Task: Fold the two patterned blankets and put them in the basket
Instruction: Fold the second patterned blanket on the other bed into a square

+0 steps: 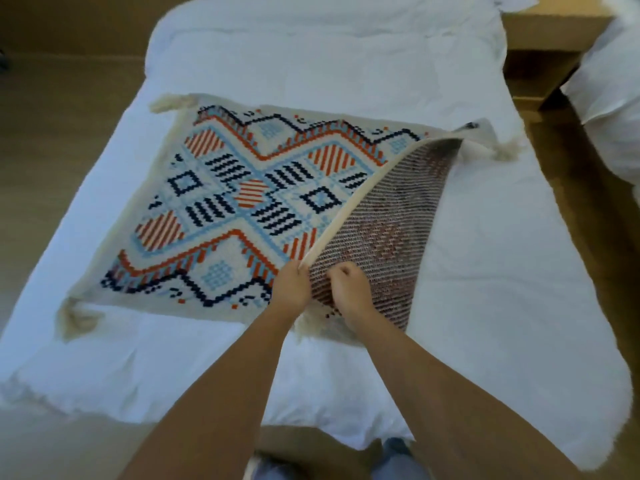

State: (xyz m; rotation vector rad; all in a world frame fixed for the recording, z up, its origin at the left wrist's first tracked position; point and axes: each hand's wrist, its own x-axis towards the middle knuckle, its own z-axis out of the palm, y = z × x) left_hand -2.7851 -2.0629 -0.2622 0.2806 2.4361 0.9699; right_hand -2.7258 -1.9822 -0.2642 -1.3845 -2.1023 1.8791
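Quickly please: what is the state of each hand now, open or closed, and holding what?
Left hand: closed, gripping the lifted edge of the patterned blanket.
Right hand: closed, pinching the same blanket's turned-up underside.

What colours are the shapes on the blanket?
The blanket has orange, navy and light-blue diamonds and zigzags on cream; the head view shows it.

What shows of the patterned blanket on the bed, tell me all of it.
The patterned blanket looks woven, cream with orange, light blue and navy geometric motifs, and has cream tassels at its corners. Most of it lies flat and spread out on the white duvet. Its near right corner is lifted and turned over, showing a duller, striped reverse. The left hand pinches the raised edge, and the right hand grips the turned-up part beside it.
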